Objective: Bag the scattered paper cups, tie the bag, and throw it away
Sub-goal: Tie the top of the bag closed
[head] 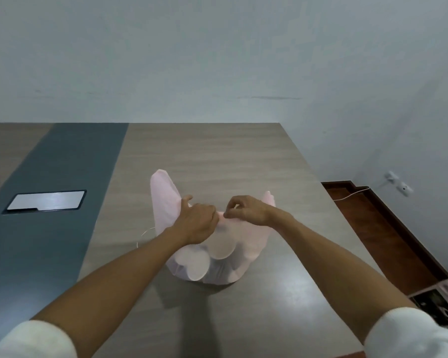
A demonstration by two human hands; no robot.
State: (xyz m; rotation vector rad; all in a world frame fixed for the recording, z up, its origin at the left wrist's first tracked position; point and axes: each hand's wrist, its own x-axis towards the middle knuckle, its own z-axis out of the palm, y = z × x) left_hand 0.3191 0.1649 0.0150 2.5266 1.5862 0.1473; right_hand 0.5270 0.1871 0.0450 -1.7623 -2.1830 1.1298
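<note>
A thin pink plastic bag [225, 270] sits on the wooden table [217, 156] in front of me. Round paper cups [221, 245] show through its side. My left hand [195, 219] grips the bag's left handle, whose loop [163, 195] stands up behind it. My right hand [246, 210] pinches the right handle near the bag's mouth, with the handle's tip [269, 198] sticking up past the wrist. The two hands almost touch above the bag.
A dark grey strip [62, 177] runs along the table's left part, with a shiny cable-box lid [45, 201] set in it. The table's right edge drops to a red-brown floor [380, 236]. A pink-lined bin [440, 301] stands at the lower right.
</note>
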